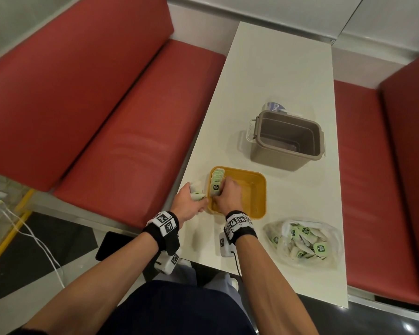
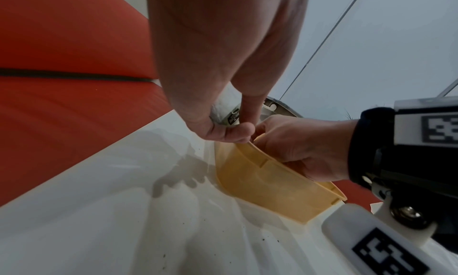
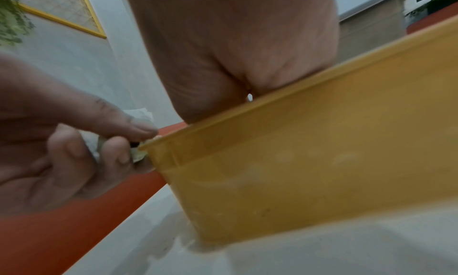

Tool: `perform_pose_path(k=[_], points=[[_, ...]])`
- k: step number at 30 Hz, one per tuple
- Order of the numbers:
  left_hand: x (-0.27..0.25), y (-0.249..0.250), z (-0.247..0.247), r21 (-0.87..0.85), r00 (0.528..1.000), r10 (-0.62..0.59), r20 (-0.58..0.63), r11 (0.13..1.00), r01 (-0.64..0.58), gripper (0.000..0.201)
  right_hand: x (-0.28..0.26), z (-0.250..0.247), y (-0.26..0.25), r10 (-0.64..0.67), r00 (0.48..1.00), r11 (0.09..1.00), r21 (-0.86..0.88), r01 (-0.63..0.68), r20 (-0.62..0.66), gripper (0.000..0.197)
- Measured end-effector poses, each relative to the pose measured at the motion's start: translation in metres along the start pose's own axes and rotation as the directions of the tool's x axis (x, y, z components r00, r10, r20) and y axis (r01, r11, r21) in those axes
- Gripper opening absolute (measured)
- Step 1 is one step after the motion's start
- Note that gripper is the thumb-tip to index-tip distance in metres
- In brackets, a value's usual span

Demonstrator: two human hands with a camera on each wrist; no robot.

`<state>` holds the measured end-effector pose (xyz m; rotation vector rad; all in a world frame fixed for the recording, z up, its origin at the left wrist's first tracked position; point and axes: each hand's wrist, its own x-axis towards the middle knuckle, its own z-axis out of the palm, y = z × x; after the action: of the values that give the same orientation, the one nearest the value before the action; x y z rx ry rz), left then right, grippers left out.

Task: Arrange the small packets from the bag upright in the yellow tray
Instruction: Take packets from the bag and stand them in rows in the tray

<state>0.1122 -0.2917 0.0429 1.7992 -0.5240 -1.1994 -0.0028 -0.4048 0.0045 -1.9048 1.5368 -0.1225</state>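
Leftmost, left hand curls round spare small green-and-white paper packets beside shallow yellow plastic tray; right hand pinches the upright row's nearest packet. Clear plastic bag right. Risk: letting go may topple the row.

Head view: yellow tray on the white table, a row of packets standing upright along its left wall. Right hand grips the nearest packet; left hand holds spare packets beside the tray. Clear bag of packets lies right; grey bin stands beyond
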Motion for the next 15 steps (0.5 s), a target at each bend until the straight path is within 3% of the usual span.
perform_pose_path(k=[7,12,15], points=[[-0.005,0.016,-0.007,-0.154,0.999,-0.026,0.032,0.988,0.031,0.049,-0.003,-0.007,0.002,0.016,1.000,1.000,0.008,-0.017,0.025,0.053],[-0.010,0.032,-0.014,-0.262,0.994,-0.005,0.109,0.965,0.033,0.033,-0.007,-0.019,0.005,0.029,0.998,0.999,0.039,-0.030,0.049,0.058],[-0.014,0.039,-0.019,-0.307,0.989,0.023,0.144,0.951,0.022,0.033,-0.013,-0.033,0.003,0.006,1.000,0.999,0.043,-0.006,0.008,0.061]])
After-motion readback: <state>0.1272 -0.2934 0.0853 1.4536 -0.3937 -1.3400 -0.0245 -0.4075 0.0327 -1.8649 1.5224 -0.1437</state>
